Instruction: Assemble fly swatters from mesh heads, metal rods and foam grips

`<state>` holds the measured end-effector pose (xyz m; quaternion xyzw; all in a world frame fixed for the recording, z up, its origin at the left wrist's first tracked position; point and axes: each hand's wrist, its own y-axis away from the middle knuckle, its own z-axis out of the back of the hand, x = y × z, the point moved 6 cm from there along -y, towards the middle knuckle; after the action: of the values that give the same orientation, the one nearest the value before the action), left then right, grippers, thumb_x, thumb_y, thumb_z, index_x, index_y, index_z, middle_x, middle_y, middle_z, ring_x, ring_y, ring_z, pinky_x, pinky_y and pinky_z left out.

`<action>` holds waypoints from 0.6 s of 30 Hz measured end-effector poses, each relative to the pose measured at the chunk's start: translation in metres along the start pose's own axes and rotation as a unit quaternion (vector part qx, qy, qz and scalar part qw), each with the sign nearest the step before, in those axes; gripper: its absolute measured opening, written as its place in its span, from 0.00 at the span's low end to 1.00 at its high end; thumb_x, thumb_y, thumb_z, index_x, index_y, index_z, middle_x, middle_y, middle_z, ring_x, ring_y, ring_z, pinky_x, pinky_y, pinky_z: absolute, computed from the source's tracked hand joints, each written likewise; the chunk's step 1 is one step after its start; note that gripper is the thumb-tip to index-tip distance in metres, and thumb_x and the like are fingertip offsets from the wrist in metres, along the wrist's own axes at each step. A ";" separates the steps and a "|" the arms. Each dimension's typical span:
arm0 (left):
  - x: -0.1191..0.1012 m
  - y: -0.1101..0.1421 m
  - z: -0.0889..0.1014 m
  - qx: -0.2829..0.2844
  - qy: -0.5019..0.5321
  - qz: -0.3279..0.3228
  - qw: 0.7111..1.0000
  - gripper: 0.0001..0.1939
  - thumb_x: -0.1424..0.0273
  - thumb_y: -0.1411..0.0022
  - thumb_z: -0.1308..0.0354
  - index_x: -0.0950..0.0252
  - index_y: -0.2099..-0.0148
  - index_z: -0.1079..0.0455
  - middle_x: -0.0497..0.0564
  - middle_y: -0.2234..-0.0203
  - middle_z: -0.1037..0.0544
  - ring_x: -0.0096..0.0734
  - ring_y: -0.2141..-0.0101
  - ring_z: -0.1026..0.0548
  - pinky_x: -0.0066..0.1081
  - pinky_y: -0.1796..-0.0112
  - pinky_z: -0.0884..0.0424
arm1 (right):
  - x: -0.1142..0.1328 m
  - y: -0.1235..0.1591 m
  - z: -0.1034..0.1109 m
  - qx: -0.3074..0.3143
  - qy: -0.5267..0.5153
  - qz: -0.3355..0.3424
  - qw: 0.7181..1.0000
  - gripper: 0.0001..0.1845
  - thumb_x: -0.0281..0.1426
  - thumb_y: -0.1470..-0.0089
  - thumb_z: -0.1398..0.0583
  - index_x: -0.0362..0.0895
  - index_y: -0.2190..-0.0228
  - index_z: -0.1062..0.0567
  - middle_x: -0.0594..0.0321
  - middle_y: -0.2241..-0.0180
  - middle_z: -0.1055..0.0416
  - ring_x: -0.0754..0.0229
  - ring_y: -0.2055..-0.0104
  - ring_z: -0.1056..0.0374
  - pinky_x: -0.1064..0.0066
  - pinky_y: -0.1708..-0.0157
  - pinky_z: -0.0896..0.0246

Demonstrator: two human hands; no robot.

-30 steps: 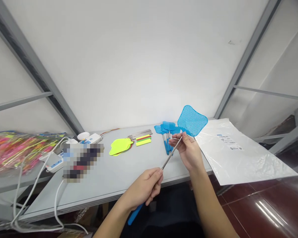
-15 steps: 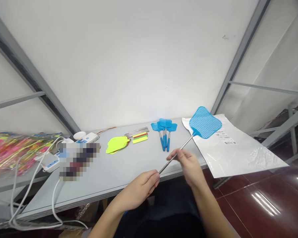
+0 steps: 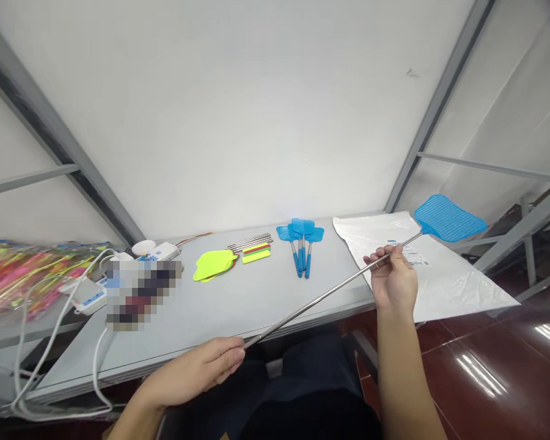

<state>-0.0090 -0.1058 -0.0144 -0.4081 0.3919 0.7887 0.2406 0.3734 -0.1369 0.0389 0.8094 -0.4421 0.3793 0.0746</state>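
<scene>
I hold a blue fly swatter [image 3: 448, 219] with a long telescopic metal rod [image 3: 311, 305] stretched out above the grey table [image 3: 238, 305]. My left hand [image 3: 201, 370] is closed round the handle end at the table's near edge. My right hand [image 3: 394, 278] pinches the rod near the blue mesh head, which hangs over a white plastic bag [image 3: 440, 275]. A small bunch of blue swatters [image 3: 301, 241] lies on the table behind the rod.
Yellow-green swatter heads [image 3: 213, 264], a row of metal rods with coloured handles [image 3: 253, 247], white power strips [image 3: 158, 252] with cables [image 3: 41, 354] and a heap of bagged coloured swatters [image 3: 22, 269] lie to the left. Grey frame bars stand on both sides.
The rod has grown much longer: my right hand slid out to the right with the head while my left hand drew back and left with the handle.
</scene>
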 end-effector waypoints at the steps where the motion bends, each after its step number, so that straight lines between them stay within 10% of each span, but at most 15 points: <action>1: 0.001 0.000 0.002 0.008 0.000 0.002 1.000 0.24 0.47 0.36 0.54 0.64 0.66 0.35 0.43 0.78 0.40 0.25 0.77 0.43 0.25 0.76 0.44 | -0.003 -0.001 -0.001 -0.002 -0.004 -0.003 1.000 0.13 0.41 0.50 0.35 0.44 0.74 0.26 0.68 0.74 0.31 0.67 0.74 0.34 0.69 0.66 0.31; 10: -0.017 -0.003 0.010 -0.022 -0.026 -0.023 0.999 0.27 0.48 0.34 0.58 0.65 0.65 0.32 0.42 0.80 0.43 0.24 0.78 0.43 0.23 0.77 0.44 | -0.071 0.085 -0.070 0.232 0.073 -0.197 0.950 0.18 0.45 0.42 0.43 0.42 0.68 0.26 0.59 0.73 0.25 0.56 0.67 0.26 0.60 0.61 0.32; 18: 0.008 0.014 0.029 -0.017 -0.029 0.005 0.999 0.24 0.49 0.36 0.54 0.66 0.65 0.31 0.43 0.80 0.42 0.25 0.79 0.44 0.25 0.78 0.46 | -0.049 0.040 -0.068 0.188 0.024 -0.166 0.968 0.15 0.43 0.45 0.39 0.45 0.75 0.32 0.69 0.80 0.34 0.61 0.72 0.30 0.67 0.65 0.32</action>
<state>-0.0364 -0.0892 -0.0051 -0.3872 0.3729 0.8080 0.2411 0.2898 -0.0971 0.0443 0.8615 -0.2205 0.4574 -0.0059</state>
